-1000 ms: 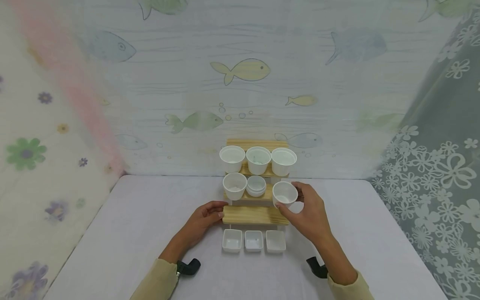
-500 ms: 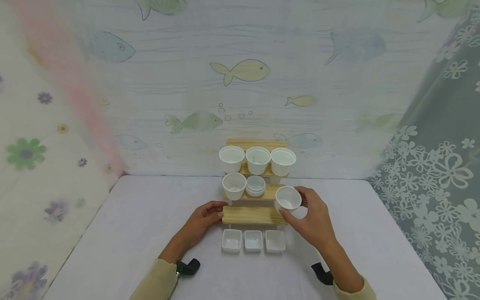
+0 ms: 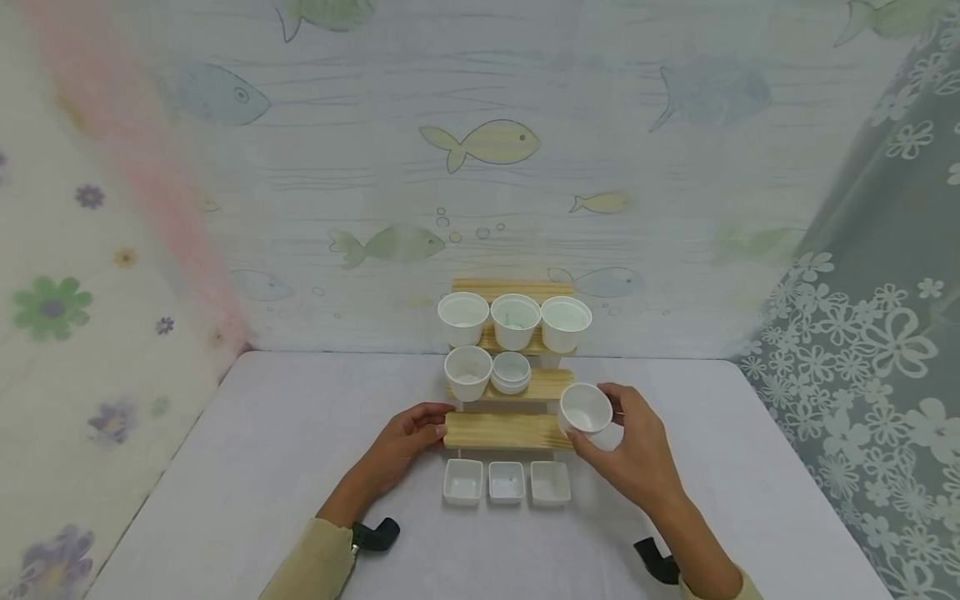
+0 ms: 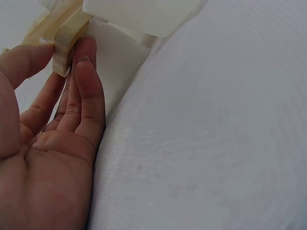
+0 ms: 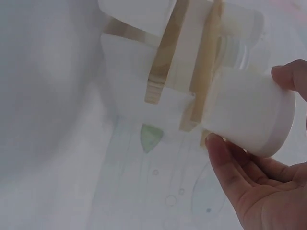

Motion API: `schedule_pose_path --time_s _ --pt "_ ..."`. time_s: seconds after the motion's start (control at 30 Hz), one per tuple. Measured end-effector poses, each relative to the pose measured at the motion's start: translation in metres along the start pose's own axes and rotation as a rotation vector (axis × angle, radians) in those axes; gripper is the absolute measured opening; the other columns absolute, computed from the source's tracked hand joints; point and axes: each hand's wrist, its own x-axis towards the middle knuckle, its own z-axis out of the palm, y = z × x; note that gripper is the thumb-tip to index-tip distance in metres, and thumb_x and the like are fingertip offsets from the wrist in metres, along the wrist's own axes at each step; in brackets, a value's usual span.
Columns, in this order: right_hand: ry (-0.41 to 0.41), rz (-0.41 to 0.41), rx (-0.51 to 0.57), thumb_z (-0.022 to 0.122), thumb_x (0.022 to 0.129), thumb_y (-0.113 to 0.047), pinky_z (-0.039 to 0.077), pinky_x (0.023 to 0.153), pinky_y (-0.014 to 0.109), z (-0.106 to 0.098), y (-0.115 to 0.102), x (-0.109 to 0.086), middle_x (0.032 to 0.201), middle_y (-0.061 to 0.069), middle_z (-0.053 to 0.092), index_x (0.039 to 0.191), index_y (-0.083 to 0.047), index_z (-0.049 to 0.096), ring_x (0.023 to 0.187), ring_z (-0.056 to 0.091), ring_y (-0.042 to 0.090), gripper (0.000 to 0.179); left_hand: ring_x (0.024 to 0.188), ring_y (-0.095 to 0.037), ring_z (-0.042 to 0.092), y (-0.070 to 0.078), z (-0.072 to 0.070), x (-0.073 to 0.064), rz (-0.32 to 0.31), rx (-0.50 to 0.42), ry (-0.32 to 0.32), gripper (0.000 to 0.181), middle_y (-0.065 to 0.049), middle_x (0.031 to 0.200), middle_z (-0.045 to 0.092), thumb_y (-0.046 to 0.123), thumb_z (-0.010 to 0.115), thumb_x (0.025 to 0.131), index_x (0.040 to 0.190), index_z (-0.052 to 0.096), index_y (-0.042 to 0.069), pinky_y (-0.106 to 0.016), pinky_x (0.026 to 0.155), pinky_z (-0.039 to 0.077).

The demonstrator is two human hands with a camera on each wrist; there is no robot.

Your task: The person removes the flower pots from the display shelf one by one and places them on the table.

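Note:
A tiered wooden stand (image 3: pixel 502 432) with white supports stands mid-table. Its lowest wooden step is bare, and my left hand (image 3: pixel 401 450) pinches that step's left end between thumb and fingers, as the left wrist view (image 4: pixel 62 134) confirms. Around a white round cup (image 3: pixel 586 409) curl the thumb and fingers of my right hand (image 3: pixel 637 454). The cup is tilted toward me, at the right end of the lowest step; whether it touches the wood cannot be told. In the right wrist view, the same cup (image 5: pixel 249 112) appears sideways beside the wooden steps.
Three white cups (image 3: pixel 516 323) line the upper step. Below them, the middle step bears a white cup (image 3: pixel 468 375) and a smaller round pot (image 3: pixel 511 373). Three small square dishes (image 3: pixel 507 483) stand in front. A fish-patterned backdrop (image 3: pixel 480 192) rises behind the white table (image 3: pixel 247 467).
My right hand has drawn the cup away from the middle step, toward me and to the right, down to the lowest step's right end. The left hand stays put.

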Motion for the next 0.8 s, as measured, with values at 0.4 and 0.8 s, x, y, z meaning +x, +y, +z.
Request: schedule_pose_path --time_s 0.4,0.8 --pt "-0.021 0.011 -0.023 0.096 0.077 -0.018 0.062 0.090 0.052 -0.004 0.007 -0.013 0.123 0.013 0.067 0.134 0.002 0.056 0.109 0.070 0.029 0.072 0.121 -0.022 0.066 0.001 0.000 0.000 0.004 0.001 -0.004 0.048 -0.018 0.140 0.063 0.022 0.068 0.106 0.148 0.055 0.003 -0.029 0.098 0.056" --pt "-0.024 -0.006 -0.050 0.096 0.075 -0.017 0.062 0.086 0.052 -0.007 0.012 -0.024 0.121 0.012 0.067 0.132 0.003 0.057 0.106 0.071 0.028 0.072 0.121 -0.021 0.065 0.002 0.000 -0.001 -0.008 0.007 0.002 0.047 -0.017 0.141 0.062 0.022 0.068 0.106 0.148 0.055 0.004 -0.029 0.098 0.056"
